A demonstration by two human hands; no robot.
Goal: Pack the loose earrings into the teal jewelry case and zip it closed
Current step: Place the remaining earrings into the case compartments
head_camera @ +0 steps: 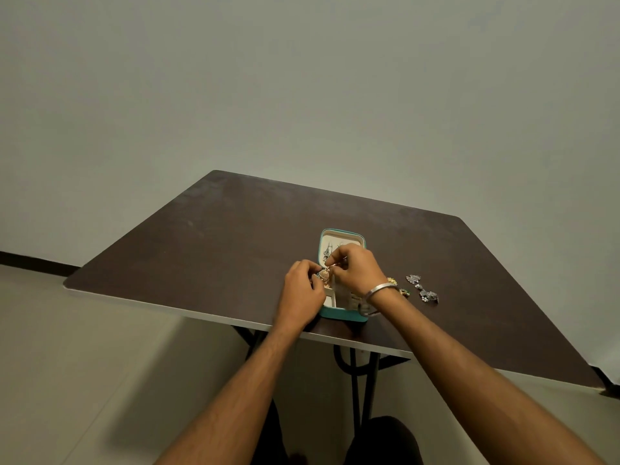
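Earrings still loose [422,288] lie right of the open teal jewelry case [342,313], while left hand [302,293] and right hand [357,266] pinch a gold earring [325,274] above it, probably to seat it.

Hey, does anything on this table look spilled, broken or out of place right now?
Nothing stands out. The open teal jewelry case sits flat on the dark brown table, both hands hold a gold dome-shaped earring over it, and loose silver earrings lie beside it, unpacked.
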